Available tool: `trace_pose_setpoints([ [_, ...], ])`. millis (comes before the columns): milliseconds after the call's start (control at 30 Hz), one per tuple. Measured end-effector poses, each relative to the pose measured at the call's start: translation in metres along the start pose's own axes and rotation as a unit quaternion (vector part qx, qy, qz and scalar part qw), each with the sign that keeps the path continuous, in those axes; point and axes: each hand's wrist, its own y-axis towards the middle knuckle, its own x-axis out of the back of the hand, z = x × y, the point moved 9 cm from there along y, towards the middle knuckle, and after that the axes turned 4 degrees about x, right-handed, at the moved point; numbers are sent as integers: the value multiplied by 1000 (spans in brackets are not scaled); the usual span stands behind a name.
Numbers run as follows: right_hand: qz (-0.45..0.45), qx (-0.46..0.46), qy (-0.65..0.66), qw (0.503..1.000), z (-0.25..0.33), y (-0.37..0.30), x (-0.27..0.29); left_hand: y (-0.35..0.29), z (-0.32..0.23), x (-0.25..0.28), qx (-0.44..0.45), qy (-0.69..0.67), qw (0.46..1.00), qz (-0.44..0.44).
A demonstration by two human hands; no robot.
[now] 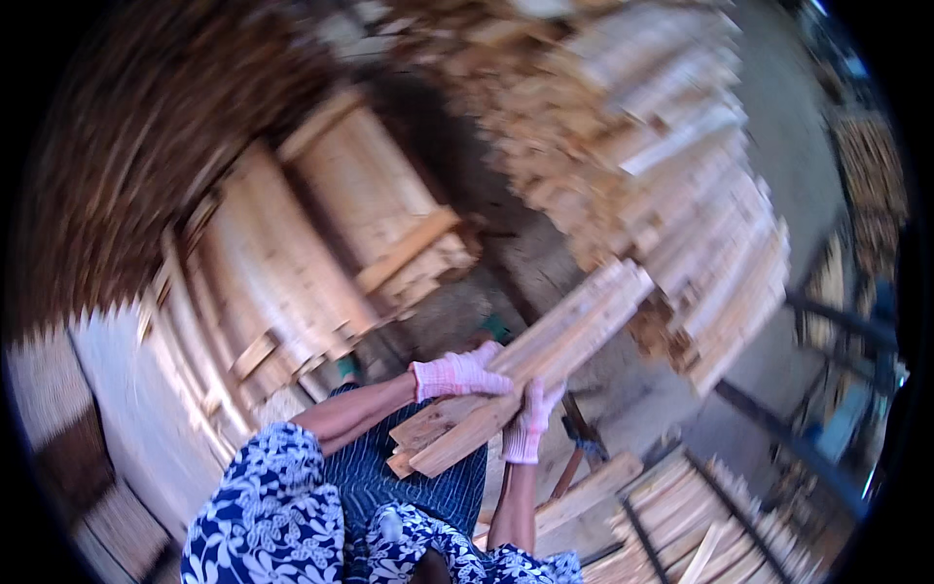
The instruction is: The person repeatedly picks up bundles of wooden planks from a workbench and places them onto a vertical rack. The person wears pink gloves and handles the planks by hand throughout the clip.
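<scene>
Several long wooden planks (574, 326) lie together in a slanting bundle across my lap side, running from lower left to upper right. My left hand (462, 376), in a pale pink glove, grips the bundle's left edge. On the opposite side my right hand (532, 420), gloved the same way, is closed round the planks below the left one. Both hands' undersides are hidden by the wood. The planks' far ends reach close to a large plank stack, and whether they touch it I cannot tell.
A large stack of planks (681, 214) rises at the upper right. Ahead to the left stand bundled planks (272, 263) with crosspieces. A metal rack (700, 506) holding wood strips is at the lower right, near a dark metal bar (788, 438). Motion blurs the far side.
</scene>
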Motion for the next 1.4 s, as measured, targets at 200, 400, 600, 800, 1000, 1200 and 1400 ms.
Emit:
trace_pose_setpoints([
  [200,158,44,-171,971,14,-65,-141,-115,41,73,-59,-139,982,-112],
  [400,466,83,-349,809,19,-8,-335,-159,40,178,-160,-393,843,-332],
  [600,417,238,-629,611,-43,111,-458,-102,78,299,95,-356,773,-516],
  [800,453,222,-529,682,-45,138,-440,-115,91,286,138,-402,744,-515],
  [1000,406,241,-696,541,-40,85,-474,-165,93,242,75,-410,686,-597],
  [1200,387,207,-759,481,-59,87,-481,-233,207,253,204,-274,659,-670],
  [1400,377,286,-681,559,-116,58,-457,-231,239,273,301,-147,657,-676],
])
